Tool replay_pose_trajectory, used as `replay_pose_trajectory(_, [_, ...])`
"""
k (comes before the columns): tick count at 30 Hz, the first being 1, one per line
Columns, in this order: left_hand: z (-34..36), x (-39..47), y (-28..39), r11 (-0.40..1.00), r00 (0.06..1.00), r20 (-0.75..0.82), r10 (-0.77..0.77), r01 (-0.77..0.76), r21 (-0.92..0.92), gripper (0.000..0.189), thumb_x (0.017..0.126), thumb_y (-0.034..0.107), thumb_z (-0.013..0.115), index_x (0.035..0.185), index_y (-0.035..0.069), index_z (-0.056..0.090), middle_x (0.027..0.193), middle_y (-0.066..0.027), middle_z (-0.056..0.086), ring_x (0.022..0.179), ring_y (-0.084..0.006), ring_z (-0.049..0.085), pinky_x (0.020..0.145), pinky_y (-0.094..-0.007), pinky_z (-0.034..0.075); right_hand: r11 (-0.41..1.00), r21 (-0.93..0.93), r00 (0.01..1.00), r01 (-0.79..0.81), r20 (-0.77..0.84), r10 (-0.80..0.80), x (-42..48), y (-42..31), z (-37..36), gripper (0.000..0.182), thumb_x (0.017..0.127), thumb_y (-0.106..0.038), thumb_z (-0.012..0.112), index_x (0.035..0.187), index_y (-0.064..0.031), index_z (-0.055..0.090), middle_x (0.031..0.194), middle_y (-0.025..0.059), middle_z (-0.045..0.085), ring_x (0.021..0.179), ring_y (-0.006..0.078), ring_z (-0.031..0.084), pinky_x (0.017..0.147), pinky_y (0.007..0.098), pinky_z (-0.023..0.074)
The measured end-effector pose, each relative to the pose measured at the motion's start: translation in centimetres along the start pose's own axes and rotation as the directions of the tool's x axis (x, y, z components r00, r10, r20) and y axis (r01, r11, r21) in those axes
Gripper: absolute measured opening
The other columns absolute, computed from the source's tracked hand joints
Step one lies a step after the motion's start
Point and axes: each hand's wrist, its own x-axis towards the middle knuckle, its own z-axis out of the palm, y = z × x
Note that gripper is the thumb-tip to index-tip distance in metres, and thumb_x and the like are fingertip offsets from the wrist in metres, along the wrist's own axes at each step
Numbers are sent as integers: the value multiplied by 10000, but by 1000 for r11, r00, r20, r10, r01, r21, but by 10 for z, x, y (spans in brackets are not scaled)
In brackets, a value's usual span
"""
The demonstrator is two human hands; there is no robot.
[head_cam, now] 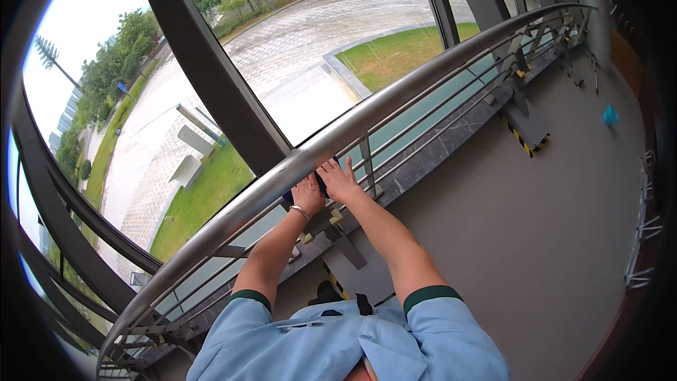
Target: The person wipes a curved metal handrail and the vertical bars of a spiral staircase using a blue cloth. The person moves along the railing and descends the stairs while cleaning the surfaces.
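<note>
Both my hands reach forward to the railing, just under its thick stainless steel handrail (pixel 365 112). My left hand (pixel 308 196), with a bracelet (pixel 300 212) at the wrist, presses on a dark blue cloth (pixel 321 184). Right beside it, my right hand (pixel 338 181) lies over the same cloth with its thumb raised and apart. The handrail hides some fingertips, and most of the cloth is covered by the hands. Thin metal bars (pixel 418 140) run below the handrail, near a railing post (pixel 366 159).
Tall windows with a dark frame post (pixel 211 63) stand beyond the railing. A dark stone ledge (pixel 423 166) runs along its foot. Metal bases with yellow-black striped edges (pixel 518 137) sit on the grey floor (pixel 476 233). A turquoise object (pixel 610 115) is farther right.
</note>
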Motion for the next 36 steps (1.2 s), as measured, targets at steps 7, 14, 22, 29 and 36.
replay_pose_trajectory(7, [-11,49,64,981,981,135,-139,118,154,781,719,318,630,1345,40,254,1237,-179,404,1173,-353,399,933,-560,323,993,115,998,-16,64,8,6,57,-18,686,829,-87,484,1444,-135,182,1517,19,126,1405,194,90,1060,613,187])
replay_pose_trajectory(14, [-18,59,79,984,924,356,-141,171,-55,816,815,391,520,1447,74,113,1499,-190,153,1377,-367,166,1078,-541,161,972,231,991,40,116,-69,-1,83,-29,670,766,-119,579,1365,-97,282,1464,102,222,1374,262,172,1003,574,292])
replay_pose_trajectory(22, [-20,57,84,970,909,405,-96,177,-165,736,754,338,603,1387,104,310,1420,-195,331,1298,-351,332,1068,-424,272,979,193,972,68,207,-108,-4,92,-38,691,736,-150,630,1345,-77,311,1424,131,298,1343,302,237,1011,534,303])
replay_pose_trajectory(29, [-9,56,82,950,948,282,-150,217,-223,362,743,226,595,1079,92,596,1107,-190,596,1028,-376,553,893,-431,443,975,172,944,138,276,-182,-4,101,-49,661,734,-172,638,1316,-74,340,1403,133,337,1342,293,247,998,540,311])
replay_pose_trajectory(36, [24,32,60,839,957,145,251,-290,460,383,839,213,442,1131,-1,570,1089,-221,569,1055,-364,534,942,-545,387,943,101,900,317,283,-333,5,117,-44,625,735,-146,608,1312,-32,396,1391,176,366,1304,318,332,1050,477,274])
